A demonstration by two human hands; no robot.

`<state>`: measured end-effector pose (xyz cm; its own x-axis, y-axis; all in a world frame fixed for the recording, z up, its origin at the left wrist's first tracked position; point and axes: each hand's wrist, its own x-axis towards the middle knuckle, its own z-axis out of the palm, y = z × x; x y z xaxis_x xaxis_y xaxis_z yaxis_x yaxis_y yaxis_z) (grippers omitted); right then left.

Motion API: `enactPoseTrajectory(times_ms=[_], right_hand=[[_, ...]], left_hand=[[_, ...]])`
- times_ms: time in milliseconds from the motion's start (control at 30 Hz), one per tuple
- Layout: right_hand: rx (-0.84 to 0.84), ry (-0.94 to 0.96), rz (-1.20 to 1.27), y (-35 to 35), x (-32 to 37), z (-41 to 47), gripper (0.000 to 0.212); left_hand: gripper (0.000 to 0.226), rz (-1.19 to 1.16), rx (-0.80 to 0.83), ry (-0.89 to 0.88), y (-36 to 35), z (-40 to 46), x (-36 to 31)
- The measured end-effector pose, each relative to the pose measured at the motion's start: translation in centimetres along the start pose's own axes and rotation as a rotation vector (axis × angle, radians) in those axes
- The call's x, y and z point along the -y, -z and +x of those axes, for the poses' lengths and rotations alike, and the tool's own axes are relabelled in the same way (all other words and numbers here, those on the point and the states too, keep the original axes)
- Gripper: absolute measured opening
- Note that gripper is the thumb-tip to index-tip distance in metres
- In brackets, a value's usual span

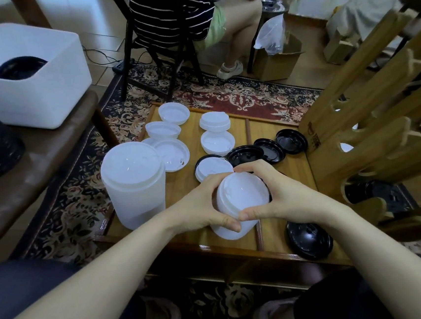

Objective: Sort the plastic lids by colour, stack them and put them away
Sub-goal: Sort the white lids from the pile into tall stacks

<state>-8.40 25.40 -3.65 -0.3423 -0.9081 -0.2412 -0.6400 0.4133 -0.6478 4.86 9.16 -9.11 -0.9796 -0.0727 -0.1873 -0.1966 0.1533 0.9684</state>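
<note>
Your left hand (203,206) & right hand (279,193) both wrap the short stack of white lids (242,202), fingers curled round its rim, thumbs meeting at the near side. The stack sits mid-table, over the low wooden table (263,133), tilted toward you. Tall white stack (134,182) stands at the table's left edge, just beside your left wrist. Loose white lids (174,112) spread across the far-left part; black lids (291,141) in a row at the far right, touching the wooden rack (369,108). One black lid (309,239) hangs over the near-right edge. Bare wood shows btw your hands & the near edge. White bin (29,74) sits on the bench to the left, w/ black lids inside.
</note>
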Motion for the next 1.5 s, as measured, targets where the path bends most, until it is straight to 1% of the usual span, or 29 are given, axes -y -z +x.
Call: enactPoseTrajectory(times_ms=[67, 167, 200, 267, 333, 400, 467, 567, 600, 633, 667, 733, 800, 867, 933, 967, 1033, 1067, 1167, 1233, 1267, 1400, 1433, 1500], right_hand=[[0.007, -0.013, 0.036, 0.1, -0.1, 0.0, 0.084], [0.014, -0.013, 0.084, 0.1, -0.4, 0.1, 0.083], [0.009, -0.008, 0.102, 0.1, -0.6, 0.2, 0.078], [-0.008, -0.013, 0.137, 0.2, -0.9, 0.4, 0.061], [-0.023, -0.050, 0.162, 0.4, -1.0, 0.4, 0.051], [-0.050, -0.079, 0.174, 0.6, -1.1, 0.5, 0.046], [-0.093, -0.102, 0.176, 0.7, -1.3, 0.7, 0.049], [-0.156, -0.159, 0.177, 0.7, -1.7, 1.4, 0.039], [-0.169, -0.185, 0.200, 0.6, -1.7, 1.8, 0.037], [-0.178, -0.216, 0.238, 0.6, -1.7, 2.2, 0.038], [-0.180, -0.248, 0.281, 0.5, -1.6, 2.7, 0.040], [-0.157, -0.313, 0.369, 0.3, -1.6, 3.9, 0.046], [-0.125, -0.373, 0.454, 0.1, -2.0, 5.2, 0.053], [-0.095, -0.410, 0.523, -0.1, -2.1, 6.3, 0.059], [-0.057, -0.430, 0.537, -0.2, -1.9, 6.9, 0.062], [-0.038, -0.432, 0.536, -0.3, -1.6, 7.0, 0.062], [-0.018, -0.410, 0.564, -0.3, -1.2, 6.8, 0.053], [-0.023, -0.396, 0.587, -0.3, -1.2, 6.8, 0.046], [-0.081, -0.352, 0.605, 0.0, -1.2, 6.5, 0.038], [-0.157, -0.317, 0.648, 0.4, -1.2, 6.3, 0.039], [-0.188, -0.293, 0.667, 0.7, -1.0, 6.2, 0.041], [-0.284, -0.194, 0.682, 1.3, -0.2, 5.7, 0.039], [-0.320, -0.176, 0.656, 1.3, -0.2, 5.5, 0.041], [-0.387, -0.127, 0.583, 1.1, -0.1, 5.0, 0.051]], left_hand=[[0.088, -0.009, 0.036, -0.009, 0.1, 0.0, -0.3], [0.111, -0.023, 0.036, 0.002, 0.1, -0.1, -0.2], [0.114, -0.029, 0.024, 0.002, 0.0, 0.0, -0.1], [0.110, -0.057, 0.001, -0.005, 0.0, 0.1, 0.3], [0.096, -0.090, -0.020, -0.009, 0.0, 0.2, 0.3], [0.069, -0.135, -0.081, -0.009, 0.0, 0.4, 0.1], [0.048, -0.213, -0.245, -0.014, 0.1, 0.7, -0.1], [0.024, -0.142, -0.597, -0.007, 0.5, 1.0, -0.2], [0.020, -0.108, -0.660, 0.002, 0.5, 1.1, -0.2], [0.020, -0.069, -0.680, 0.016, 0.6, 1.0, -0.3], [0.024, -0.020, -0.669, 0.031, 0.6, 1.1, -0.2], [0.040, 0.081, -0.596, 0.080, 0.7, 1.6, 0.3], [0.053, 0.100, -0.506, 0.154, 0.6, 1.9, 0.2], [0.056, 0.073, -0.436, 0.224, 0.5, 2.1, 0.3], [0.052, 0.032, -0.423, 0.257, 0.6, 2.1, 0.4], [0.046, -0.001, -0.428, 0.260, 0.8, 2.1, 0.3], [0.027, -0.060, -0.446, 0.279, 1.0, 2.1, 0.1], [0.024, -0.079, -0.450, 0.268, 1.1, 2.1, 0.0], [0.036, -0.154, -0.441, 0.188, 1.1, 1.9, -0.9], [0.015, -0.199, -0.442, 0.126, 1.0, 1.9, -1.4], [0.011, -0.226, -0.451, 0.090, 0.9, 1.7, -1.9], [0.022, -0.329, -0.542, -0.064, 0.8, 1.5, -2.5], [0.024, -0.365, -0.568, -0.083, 0.8, 1.5, -2.5], [0.036, -0.465, -0.615, -0.064, 1.0, 1.6, -2.6]])
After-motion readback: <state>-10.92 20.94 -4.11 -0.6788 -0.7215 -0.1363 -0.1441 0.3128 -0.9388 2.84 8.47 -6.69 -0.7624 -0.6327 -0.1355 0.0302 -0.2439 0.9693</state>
